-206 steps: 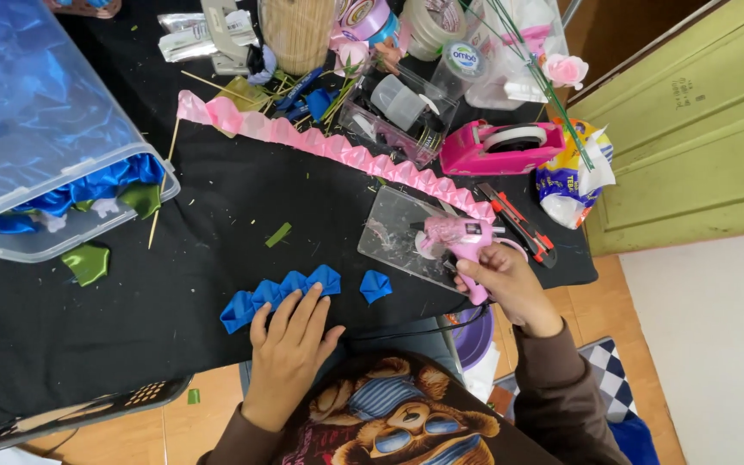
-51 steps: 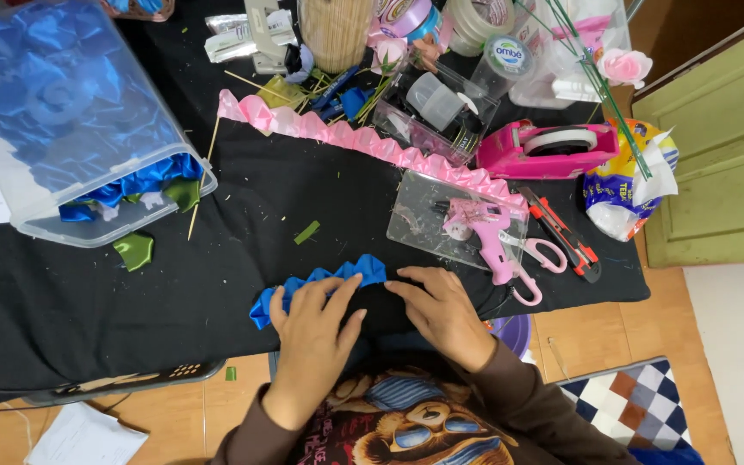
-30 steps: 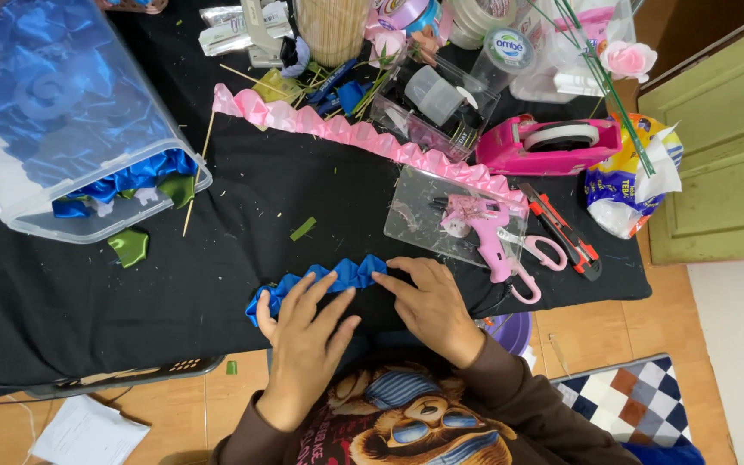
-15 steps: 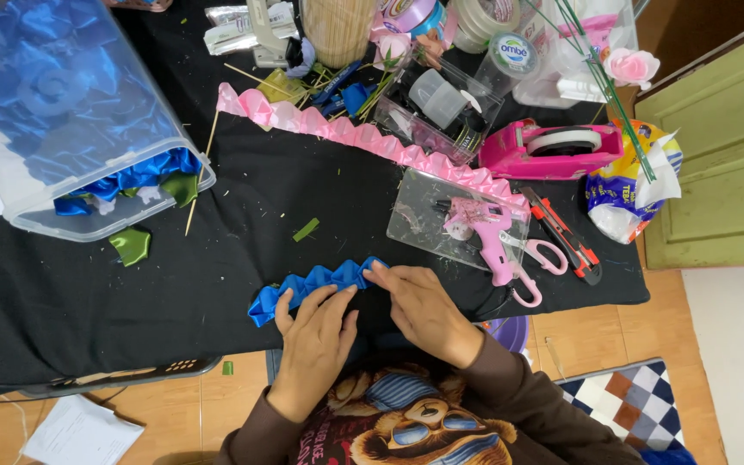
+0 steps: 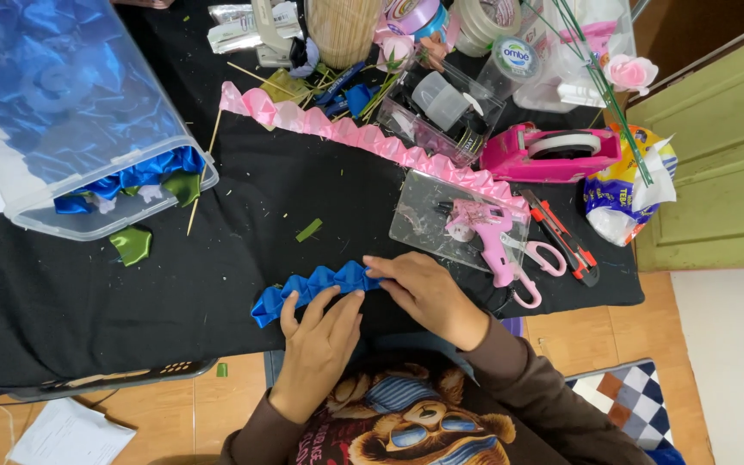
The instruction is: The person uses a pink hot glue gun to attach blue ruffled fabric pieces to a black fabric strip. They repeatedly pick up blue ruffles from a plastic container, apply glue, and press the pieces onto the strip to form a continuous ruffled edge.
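Note:
A short chain of folded blue satin ribbon petals point(image 5: 303, 288) lies on the black cloth point(image 5: 131, 293) near the table's front edge. My left hand point(image 5: 320, 340) rests flat on the chain's lower edge, fingers spread over the folds. My right hand point(image 5: 419, 293) presses its fingertips on the chain's right end, where the last petal sits. Both hands touch the ribbon against the cloth; neither lifts it.
A longer pink petal chain point(image 5: 363, 138) runs diagonally across the cloth. A pink glue gun point(image 5: 488, 232) lies on a clear plate, with scissors point(image 5: 544, 254) and a cutter point(image 5: 561, 237) beside it. A clear box of blue ribbon point(image 5: 62, 103) stands at left, a pink tape dispenser point(image 5: 553, 151) at right.
My right hand left the glue gun and brought a loose blue petal to the chain's right end. Both hands now press on the blue chain, which has grown by a petal.

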